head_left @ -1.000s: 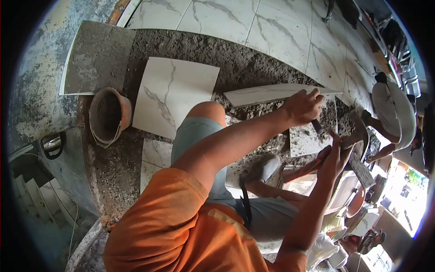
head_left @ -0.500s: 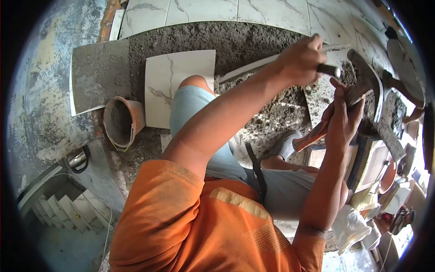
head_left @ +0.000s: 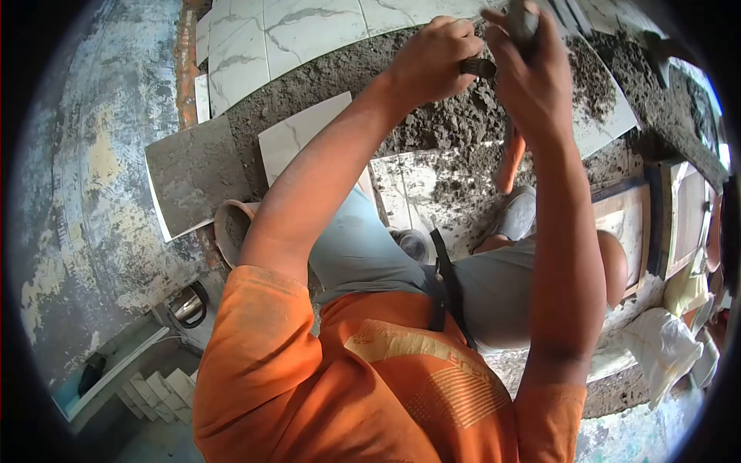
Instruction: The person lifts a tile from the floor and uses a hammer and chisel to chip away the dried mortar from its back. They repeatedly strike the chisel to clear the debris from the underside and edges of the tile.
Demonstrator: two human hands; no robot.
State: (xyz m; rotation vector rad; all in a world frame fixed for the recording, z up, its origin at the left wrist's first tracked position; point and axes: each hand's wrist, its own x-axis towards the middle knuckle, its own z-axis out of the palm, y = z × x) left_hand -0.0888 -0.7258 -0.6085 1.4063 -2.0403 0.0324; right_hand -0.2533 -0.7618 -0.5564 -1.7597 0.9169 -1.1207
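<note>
My left hand [head_left: 440,58] is closed around a short dark handle with a round end [head_left: 480,68]; the rest of that tool is hidden. Close beside it, my right hand [head_left: 532,73] grips a tool with a greyish head [head_left: 522,25], and its orange-brown wooden handle [head_left: 510,160] hangs below the hand. I cannot make out the tool's exact kind. Both hands are above rough grey mortar [head_left: 455,119]. A white marbled tile [head_left: 301,127] lies left of my left forearm, partly covered by it.
Laid marbled tiles [head_left: 309,31] border the mortar at the far side. A mortar-coated slab [head_left: 199,174] and a bucket [head_left: 230,235] are on the left. Loose tiles [head_left: 158,393] stand lower left. A wooden frame [head_left: 624,228] and white bag [head_left: 664,351] are on the right.
Both hands have moved left and farther up in view, carrying their tools. The view has shifted and turned. The right hand's tool head has gone from plainly visible to mostly hidden.
</note>
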